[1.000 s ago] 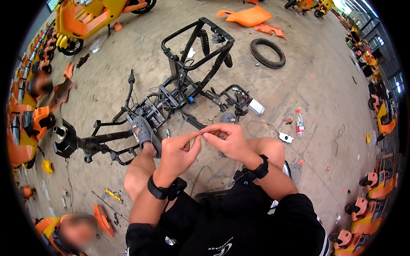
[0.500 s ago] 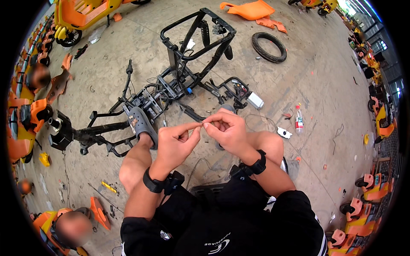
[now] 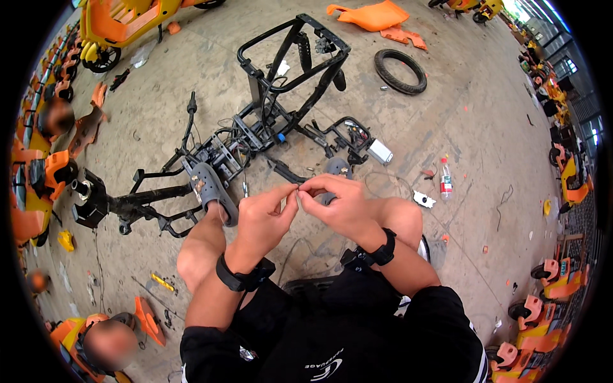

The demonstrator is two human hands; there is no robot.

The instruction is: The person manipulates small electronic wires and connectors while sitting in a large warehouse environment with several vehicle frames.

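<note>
My left hand (image 3: 265,214) and my right hand (image 3: 335,201) meet fingertip to fingertip above the floor, between my knees. Each has its thumb and forefinger pinched together. Whatever lies between the fingertips is too small and hidden to name. Beyond them, a black scooter frame (image 3: 153,191) lies on the concrete, with wires and metal brackets at its middle. A grey clog (image 3: 209,184) on my left foot rests against that frame. Just past my fingertips is a dark elongated part (image 3: 285,170) on the floor.
A silver box-shaped unit (image 3: 380,152) sits by the frame's right end. Farther off lie a black tyre (image 3: 400,71) and an orange body panel (image 3: 370,14). To the right stand a plastic bottle (image 3: 446,179) and a white flat piece (image 3: 423,199). Yellow-orange scooters (image 3: 128,25) line the sides.
Both hands have stayed pinched together, with the right hand shifting slightly down and left. The view has moved a little; the frame and floor items stay put.
</note>
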